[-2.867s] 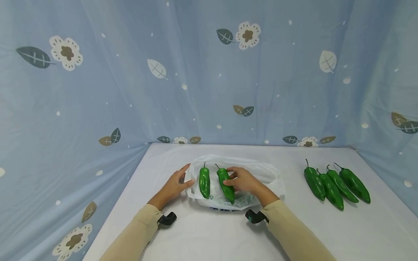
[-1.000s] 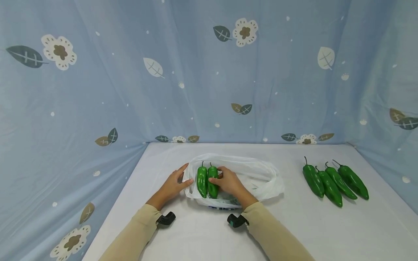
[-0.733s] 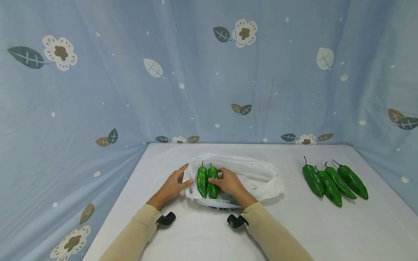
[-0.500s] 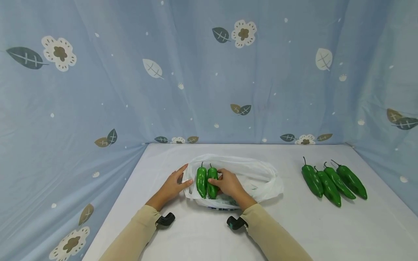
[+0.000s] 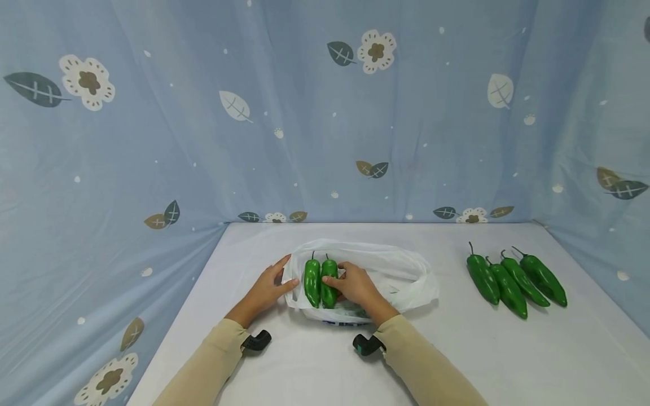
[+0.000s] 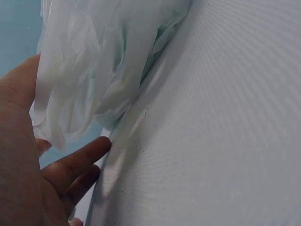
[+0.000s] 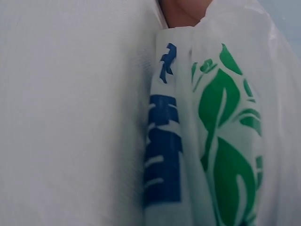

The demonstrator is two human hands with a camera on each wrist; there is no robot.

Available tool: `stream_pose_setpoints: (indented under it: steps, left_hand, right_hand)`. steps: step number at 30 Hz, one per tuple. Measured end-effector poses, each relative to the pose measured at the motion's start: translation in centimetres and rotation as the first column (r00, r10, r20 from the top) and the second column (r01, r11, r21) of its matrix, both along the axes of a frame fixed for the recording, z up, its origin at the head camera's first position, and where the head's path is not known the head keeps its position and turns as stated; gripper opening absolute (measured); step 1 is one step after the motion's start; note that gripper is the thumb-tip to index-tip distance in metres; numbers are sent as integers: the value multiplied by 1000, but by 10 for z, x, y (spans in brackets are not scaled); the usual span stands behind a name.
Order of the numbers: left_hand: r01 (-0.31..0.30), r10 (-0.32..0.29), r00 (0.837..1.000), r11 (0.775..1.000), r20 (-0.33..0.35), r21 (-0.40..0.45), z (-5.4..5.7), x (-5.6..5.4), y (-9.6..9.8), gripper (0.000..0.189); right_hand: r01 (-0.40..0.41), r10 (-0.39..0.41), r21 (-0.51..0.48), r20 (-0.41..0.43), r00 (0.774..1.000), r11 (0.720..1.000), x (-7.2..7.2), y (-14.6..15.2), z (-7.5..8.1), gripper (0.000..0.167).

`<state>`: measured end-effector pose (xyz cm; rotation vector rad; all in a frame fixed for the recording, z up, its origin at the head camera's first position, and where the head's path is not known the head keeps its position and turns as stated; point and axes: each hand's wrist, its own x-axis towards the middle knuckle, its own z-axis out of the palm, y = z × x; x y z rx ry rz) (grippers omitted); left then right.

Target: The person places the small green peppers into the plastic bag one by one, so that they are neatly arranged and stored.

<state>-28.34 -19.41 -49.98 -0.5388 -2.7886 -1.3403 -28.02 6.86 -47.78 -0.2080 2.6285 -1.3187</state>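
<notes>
A white plastic bag [image 5: 378, 254] lies on the table with its mouth spread wide. Inside its left end are two long green chili peppers, side by side. My right hand [image 5: 358, 285] reaches into the bag and grips the right pepper [image 5: 330, 270], thumb across its front. The left pepper [image 5: 312, 282] stands beside it, stem up. At the bag's left edge my left hand [image 5: 266, 290] has thumb and fingers spread, touching the plastic. In the left wrist view fairly straight fingers [image 6: 77, 165] extend beside the bag wall. Bag plastic hides most of the right hand in its wrist view.
Several more green chili peppers [image 5: 510, 287] lie in a group on the white-covered table [image 5: 304, 372], to the right of the bag. A blue curtain [image 5: 284, 169] with leaf and flower prints hangs around the table. Green leaf and dark-blue prints mark the bag's outside.
My right hand has moved left inside the bag with its pepper, bringing it upright beside the other. Over the last second both hands have held nearly still. The view shifts slightly.
</notes>
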Motion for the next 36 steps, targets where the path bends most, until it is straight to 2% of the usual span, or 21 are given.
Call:
stream_pose_setpoints:
  steps: [5,11,18,22,26,36]
  left_hand:
    - [19,-18,1000,1000,-22,8,0,-1,0,78]
    - [8,-8,1000,1000,-19,-12,1,1,-3,79]
    - [21,-21,999,1000,-29,-9,2,3,-1,79]
    - [18,-18,999,1000,-44,-7,0,2,-1,79]
    - [16,-16,999,1000,-29,-9,0,2,-1,79]
    - [4,-4,1000,1000,-28,-20,3,3,-1,80]
  right_hand:
    - [-12,12,0,-2,1000,1000,1,4,5,76]
    - [-23,23,18,-4,1000,1000,6,9,12,74]
    - [-33,33,10,10,999,999,11,24,13,71]
    - [-46,46,-16,5,999,999,13,33,13,68]
    - [-46,46,-53,11,999,998,17,41,15,66]
    - [60,-56,-203,24,998,977,22,73,27,62]
